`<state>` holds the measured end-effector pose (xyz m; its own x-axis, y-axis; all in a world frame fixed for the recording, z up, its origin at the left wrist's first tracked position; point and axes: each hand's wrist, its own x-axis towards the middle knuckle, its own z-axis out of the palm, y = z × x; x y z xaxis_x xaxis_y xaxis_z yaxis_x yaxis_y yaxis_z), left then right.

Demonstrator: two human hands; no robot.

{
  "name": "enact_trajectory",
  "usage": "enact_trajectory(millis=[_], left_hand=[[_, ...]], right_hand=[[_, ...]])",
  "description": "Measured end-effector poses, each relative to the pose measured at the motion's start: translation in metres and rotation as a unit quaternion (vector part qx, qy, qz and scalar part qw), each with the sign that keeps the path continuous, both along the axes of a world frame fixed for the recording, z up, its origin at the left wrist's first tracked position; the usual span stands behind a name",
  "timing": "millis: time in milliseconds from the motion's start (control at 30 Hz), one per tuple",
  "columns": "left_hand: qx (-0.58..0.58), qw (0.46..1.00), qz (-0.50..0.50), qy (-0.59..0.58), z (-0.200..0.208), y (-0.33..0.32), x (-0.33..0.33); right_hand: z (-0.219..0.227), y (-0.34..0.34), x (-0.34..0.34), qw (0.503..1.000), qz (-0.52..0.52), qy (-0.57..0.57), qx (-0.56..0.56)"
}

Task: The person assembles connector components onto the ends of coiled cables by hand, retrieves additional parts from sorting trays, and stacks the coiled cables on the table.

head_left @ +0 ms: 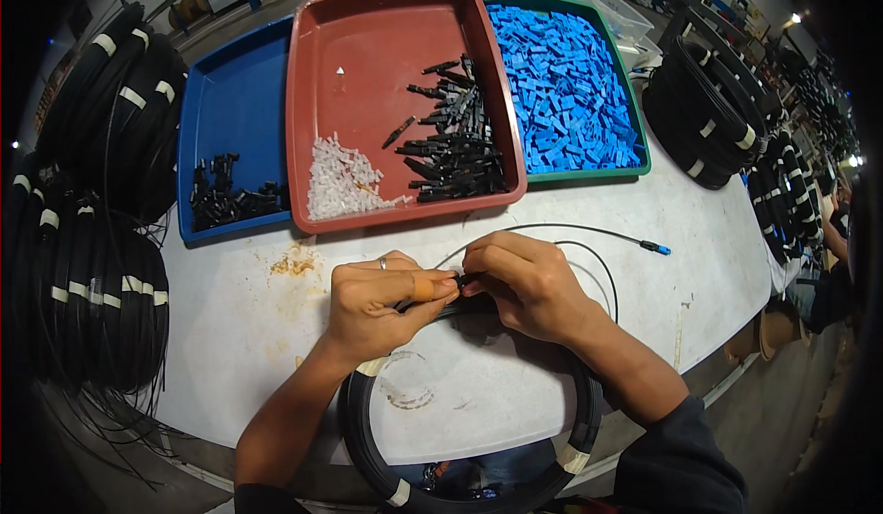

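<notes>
My left hand [379, 304] and my right hand [532, 284] meet above the table, thumbs and fingertips pinched together. Between them is a small black connector part [463, 283], mostly covered by the fingers. A ring and an orange bandage show on my left hand. Below my wrists a coil of black cable [355, 408], banded with pale tape, lies partly on the white table and reaches over its near edge. One thin cable curves off to the right of my hands, ending in a black connector with a blue tip [655, 247].
A red tray [368, 45] holds white sleeves [345, 183] and black connector parts [455, 146]. It overlaps a blue tray [235, 82] with small black pieces. On its right, a green tray [635, 132] is full of blue clips [570, 91]. Cable coils [101, 266] flank the white table [230, 330].
</notes>
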<state>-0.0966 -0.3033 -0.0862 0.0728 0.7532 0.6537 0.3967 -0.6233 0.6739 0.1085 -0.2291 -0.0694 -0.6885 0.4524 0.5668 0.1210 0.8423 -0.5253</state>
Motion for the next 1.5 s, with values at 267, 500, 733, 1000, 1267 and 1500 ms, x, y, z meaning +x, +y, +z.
enact_trajectory(millis=[267, 500, 733, 1000, 1267, 1500], left_hand=[[0.021, 0.999, 0.02, 0.019, 0.002, -0.002, -0.001], [0.078, 0.994, 0.007, 0.081, 0.01, -0.003, -0.002], [0.015, 0.999, 0.017, 0.022, 0.005, -0.001, 0.002], [0.1, 0.99, 0.029, 0.098, 0.009, -0.004, -0.001], [0.136, 0.98, 0.012, 0.146, 0.014, -0.003, -0.001], [0.03, 0.998, 0.034, 0.04, 0.004, -0.003, 0.0]], right_hand=[[0.0, -0.001, -0.004, 0.997, 0.012, 0.031, -0.063], [-0.001, 0.001, -0.003, 0.999, 0.02, 0.008, -0.046], [-0.002, 0.002, -0.001, 0.999, -0.008, 0.021, 0.033], [0.001, -0.003, -0.003, 0.998, 0.009, 0.038, -0.04], [0.004, -0.002, -0.002, 0.999, 0.02, 0.02, 0.02], [0.003, -0.001, -0.004, 0.998, -0.013, 0.024, 0.059]])
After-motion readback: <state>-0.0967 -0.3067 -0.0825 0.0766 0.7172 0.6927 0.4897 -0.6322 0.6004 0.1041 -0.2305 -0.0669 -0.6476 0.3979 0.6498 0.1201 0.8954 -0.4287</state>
